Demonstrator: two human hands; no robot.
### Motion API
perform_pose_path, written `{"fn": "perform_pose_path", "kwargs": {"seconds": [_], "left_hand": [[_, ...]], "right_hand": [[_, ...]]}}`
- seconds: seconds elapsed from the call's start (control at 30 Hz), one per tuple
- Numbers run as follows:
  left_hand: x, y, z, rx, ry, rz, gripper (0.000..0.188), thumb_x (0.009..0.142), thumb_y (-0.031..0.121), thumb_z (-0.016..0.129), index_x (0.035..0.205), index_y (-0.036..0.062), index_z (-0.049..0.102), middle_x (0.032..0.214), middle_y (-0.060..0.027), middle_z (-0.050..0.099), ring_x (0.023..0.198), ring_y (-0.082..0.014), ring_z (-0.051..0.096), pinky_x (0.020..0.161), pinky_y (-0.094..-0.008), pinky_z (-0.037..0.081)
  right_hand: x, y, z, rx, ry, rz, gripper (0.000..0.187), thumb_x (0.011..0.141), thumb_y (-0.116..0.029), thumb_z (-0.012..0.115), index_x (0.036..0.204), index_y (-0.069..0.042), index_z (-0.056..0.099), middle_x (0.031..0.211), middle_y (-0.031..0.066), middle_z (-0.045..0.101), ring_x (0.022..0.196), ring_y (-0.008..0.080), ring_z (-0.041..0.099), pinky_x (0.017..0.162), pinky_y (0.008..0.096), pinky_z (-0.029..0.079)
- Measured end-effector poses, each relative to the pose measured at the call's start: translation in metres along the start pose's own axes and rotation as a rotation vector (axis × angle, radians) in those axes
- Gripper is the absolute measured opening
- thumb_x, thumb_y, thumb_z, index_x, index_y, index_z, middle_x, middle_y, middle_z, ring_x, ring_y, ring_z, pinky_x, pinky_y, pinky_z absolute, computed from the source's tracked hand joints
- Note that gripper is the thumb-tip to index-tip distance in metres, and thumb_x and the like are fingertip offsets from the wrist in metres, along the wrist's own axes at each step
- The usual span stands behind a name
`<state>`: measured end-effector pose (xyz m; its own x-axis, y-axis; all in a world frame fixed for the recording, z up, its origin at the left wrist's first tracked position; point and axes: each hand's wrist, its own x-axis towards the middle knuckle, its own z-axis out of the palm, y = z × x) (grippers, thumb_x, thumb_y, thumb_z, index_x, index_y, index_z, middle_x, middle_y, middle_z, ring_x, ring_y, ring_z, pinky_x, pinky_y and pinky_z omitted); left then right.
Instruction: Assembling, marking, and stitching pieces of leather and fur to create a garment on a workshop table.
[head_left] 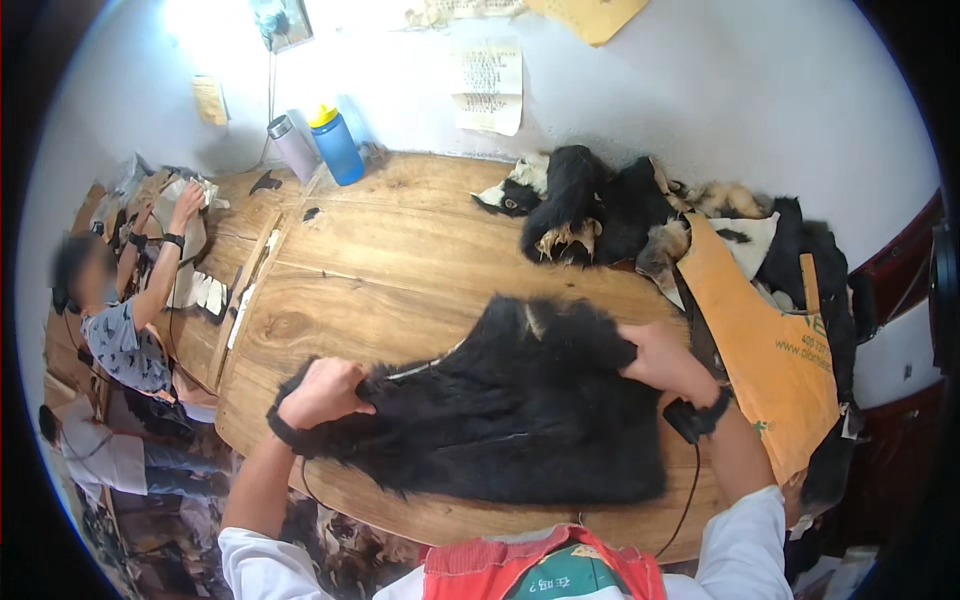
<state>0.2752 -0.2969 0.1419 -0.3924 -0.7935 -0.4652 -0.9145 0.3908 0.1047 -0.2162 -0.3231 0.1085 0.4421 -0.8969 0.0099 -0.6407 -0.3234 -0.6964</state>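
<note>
A large piece of black fur pelt (510, 410) lies spread across the near part of the wooden table. My left hand (328, 392) grips its left end, thumb on top of the fur and fingers curled around the edge. On the upper right edge, my right hand (665, 358) pinches the fur, its fingertips partly hidden behind it. A pale strip of hide edge shows along the pelt's upper left side. Both wrists wear dark bands with cables.
At the back right is a pile of black and white fur scraps (600, 210), beside an orange paper pattern (750, 340). A blue bottle (338, 150) and a lilac flask (291, 150) stand near the wall. A person (130, 320) handles hides at the left; another person (100, 450) is below.
</note>
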Motion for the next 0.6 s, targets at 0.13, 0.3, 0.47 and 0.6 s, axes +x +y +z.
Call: {"fn": "perform_pose_path", "kwargs": {"seconds": [0.13, 0.3, 0.47, 0.6], "left_hand": [[-0.028, 0.006, -0.047, 0.001, 0.480, 0.029, 0.032, 0.070, 0.023, 0.084, 0.085, 0.0039, 0.064, 0.084, -0.0148, 0.064, 0.085, -0.0365, 0.066, 0.074, -0.0437, 0.053], [-0.042, -0.015, -0.066, 0.172, 0.983, -0.044, 0.026, 0.069, 0.011, 0.074, 0.086, 0.0004, 0.058, 0.092, -0.0136, 0.058, 0.089, -0.0359, 0.059, 0.071, -0.0436, 0.049], [-0.035, -0.040, -0.017, 0.369, 1.051, 0.101, 0.032, 0.074, 0.004, 0.062, 0.106, 0.0012, 0.065, 0.101, -0.0124, 0.057, 0.100, -0.0332, 0.058, 0.084, -0.0428, 0.050], [-0.032, -0.051, 0.075, 0.390, 0.653, 0.012, 0.030, 0.079, 0.005, 0.061, 0.106, 0.0073, 0.072, 0.126, -0.0106, 0.059, 0.126, -0.0302, 0.051, 0.113, -0.0509, 0.035]], "right_hand": [[-0.039, -0.095, -0.053, -0.228, 0.183, -0.062, 0.029, 0.072, -0.013, 0.080, 0.093, 0.001, 0.065, 0.078, 0.0230, 0.065, 0.077, 0.0410, 0.067, 0.068, 0.0446, 0.051], [-0.093, -0.145, -0.053, -0.558, 0.289, -0.397, 0.017, 0.068, -0.014, 0.070, 0.078, -0.008, 0.058, 0.072, 0.0092, 0.056, 0.061, 0.0289, 0.058, 0.058, 0.0394, 0.046], [-0.120, -0.148, 0.032, -0.647, 0.028, -0.510, 0.020, 0.071, -0.018, 0.070, 0.085, -0.010, 0.058, 0.084, 0.0058, 0.058, 0.074, 0.0210, 0.059, 0.059, 0.0349, 0.043], [-0.146, -0.100, 0.095, -0.371, -0.311, -0.345, 0.025, 0.075, -0.022, 0.072, 0.093, -0.011, 0.059, 0.090, 0.0057, 0.058, 0.082, 0.0208, 0.059, 0.062, 0.0351, 0.045]]}}
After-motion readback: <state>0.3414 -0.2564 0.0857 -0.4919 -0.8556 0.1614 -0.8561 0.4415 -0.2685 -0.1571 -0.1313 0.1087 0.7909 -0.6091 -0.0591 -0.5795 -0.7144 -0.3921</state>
